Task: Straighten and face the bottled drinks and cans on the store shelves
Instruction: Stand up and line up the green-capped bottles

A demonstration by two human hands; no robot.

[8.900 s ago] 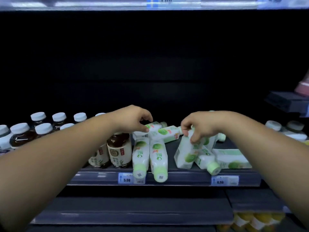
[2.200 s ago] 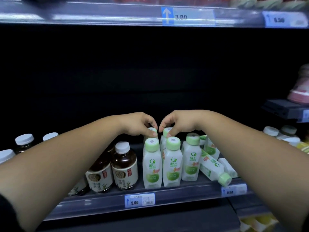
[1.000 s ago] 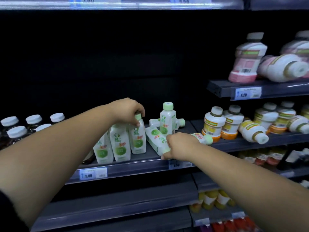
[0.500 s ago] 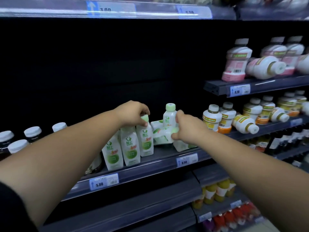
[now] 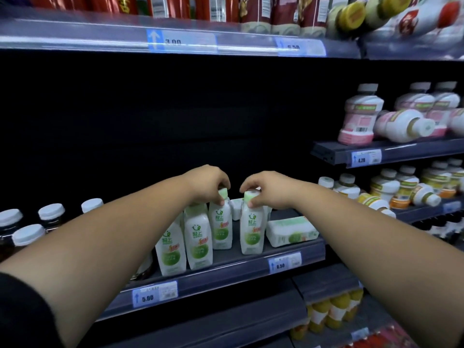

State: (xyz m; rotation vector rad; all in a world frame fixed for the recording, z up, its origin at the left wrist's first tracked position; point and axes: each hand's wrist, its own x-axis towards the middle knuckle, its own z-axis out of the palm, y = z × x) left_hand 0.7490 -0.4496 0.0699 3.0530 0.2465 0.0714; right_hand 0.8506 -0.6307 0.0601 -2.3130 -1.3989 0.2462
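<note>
Left hand [image 5: 208, 188] pinching green cap of upright white drink bottle [image 5: 221, 229], right hand [image 5: 272, 193] pinching cap of neighbouring bottle [image 5: 251, 234] (both labels face forward), both standing near the shelf [image 5: 226, 271] front edge, a fallen bottle [image 5: 291, 231] lying just beside

- On the shelf [image 5: 226, 270] four bottles stand upright in a row: leftmost bottle [image 5: 170, 249], second bottle [image 5: 198, 239], third bottle [image 5: 221, 224], fourth bottle [image 5: 251, 229], each farther back
- Left hand [image 5: 206, 187] atop the third bottle's cap, right hand [image 5: 268, 189] atop the fourth's
- A toppled bottle [image 5: 291, 231] lies just right of the fourth
- Capped bottles [image 5: 27, 237] stand far left
</note>
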